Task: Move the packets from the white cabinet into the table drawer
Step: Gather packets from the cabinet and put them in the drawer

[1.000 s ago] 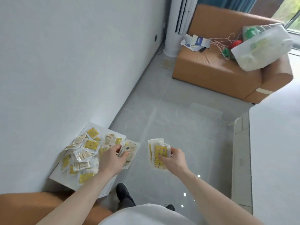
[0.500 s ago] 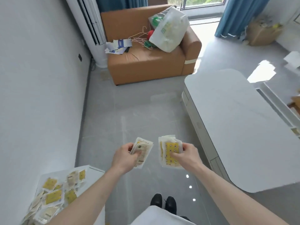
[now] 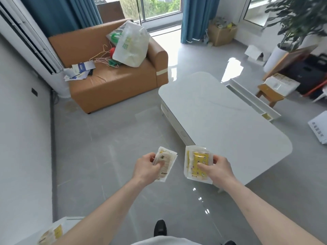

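Seen from the head camera, both forearms reach forward over the grey tiled floor [image 3: 106,156], each hand carrying its own bundle of packets. The left hand [image 3: 146,169] grips a small stack of white packets [image 3: 165,165] printed with brown text, its thumb lying across the top face and its fingers curled underneath, so the stack is pinched between them and tilts toward the right. The right hand [image 3: 219,167] holds a thicker stack of yellow-patterned packets [image 3: 198,164], thumb pressed on the yellow front and fingers wrapped behind the stack's right edge. The two stacks are near each other but apart, held above the floor just beside the near corner of the white table [image 3: 221,121]. On the table's far side an open drawer [image 3: 253,99] sticks out, long and white, with something yellow at its near end. At the lower left corner the top of the white cabinet [image 3: 70,221] shows, with more packets [image 3: 53,234] lying on it, partly hidden by the left forearm. Further back stands an orange sofa [image 3: 115,82] loaded with a white plastic bag [image 3: 131,45], wire hangers and papers, next to a tall white air conditioner [image 3: 30,41]. Blue curtains [image 3: 196,18] frame the window, and a black shoe [image 3: 160,228] shows at the bottom edge.
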A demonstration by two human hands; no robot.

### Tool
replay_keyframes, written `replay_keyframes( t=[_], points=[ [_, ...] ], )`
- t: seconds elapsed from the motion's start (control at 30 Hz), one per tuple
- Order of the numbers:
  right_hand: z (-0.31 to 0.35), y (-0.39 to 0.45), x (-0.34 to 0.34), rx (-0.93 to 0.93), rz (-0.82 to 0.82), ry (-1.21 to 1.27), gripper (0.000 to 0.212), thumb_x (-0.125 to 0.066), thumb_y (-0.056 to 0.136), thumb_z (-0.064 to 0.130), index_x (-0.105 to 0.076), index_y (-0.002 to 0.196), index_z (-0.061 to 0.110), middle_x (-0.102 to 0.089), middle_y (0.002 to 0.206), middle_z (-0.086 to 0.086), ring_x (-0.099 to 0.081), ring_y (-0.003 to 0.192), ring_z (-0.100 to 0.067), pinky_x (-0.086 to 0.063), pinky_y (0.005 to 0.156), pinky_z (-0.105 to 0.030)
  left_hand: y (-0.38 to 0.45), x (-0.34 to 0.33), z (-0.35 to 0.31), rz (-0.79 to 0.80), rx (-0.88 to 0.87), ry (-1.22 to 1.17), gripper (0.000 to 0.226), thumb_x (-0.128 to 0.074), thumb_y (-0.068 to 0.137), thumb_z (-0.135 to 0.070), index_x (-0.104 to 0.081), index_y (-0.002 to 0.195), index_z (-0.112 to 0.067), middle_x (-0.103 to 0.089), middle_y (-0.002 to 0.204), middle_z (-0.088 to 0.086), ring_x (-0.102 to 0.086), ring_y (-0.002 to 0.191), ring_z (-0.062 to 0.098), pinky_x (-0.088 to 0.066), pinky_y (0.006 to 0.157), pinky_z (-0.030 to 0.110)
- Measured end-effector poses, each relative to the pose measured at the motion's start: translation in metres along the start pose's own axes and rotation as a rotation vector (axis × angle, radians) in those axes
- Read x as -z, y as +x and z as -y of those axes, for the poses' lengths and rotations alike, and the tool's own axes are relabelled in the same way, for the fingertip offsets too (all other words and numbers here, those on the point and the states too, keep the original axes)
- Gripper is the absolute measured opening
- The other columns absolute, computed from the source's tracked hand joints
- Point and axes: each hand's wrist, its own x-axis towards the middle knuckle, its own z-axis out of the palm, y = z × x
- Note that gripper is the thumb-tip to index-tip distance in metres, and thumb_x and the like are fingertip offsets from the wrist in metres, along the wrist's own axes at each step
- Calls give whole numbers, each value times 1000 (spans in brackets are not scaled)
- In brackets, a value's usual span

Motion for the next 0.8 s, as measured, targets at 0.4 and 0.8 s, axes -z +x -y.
replay_keyframes(
  t=[0.4,0.8],
  points=[
    [-77,9,221,51,-32,8,15,-87,81,23,-77,90,28,-77,91,10,-73,89,-10,-61,83,-35,-38,-164,-138,-23,-13,-127,12,-69,82,-43,-72,85,-31,-74,80,-12,-71,76,10,-62,73,43],
    [-106,71,356,45,34,95,16,-86,83,21,-77,95,27,-78,96,8,-74,92,-13,-57,74,-28,-30,-245,-230,-78,42,-114,11,-70,85,-41,-72,86,-30,-75,82,-14,-72,78,10,-61,71,40]
  ],
)
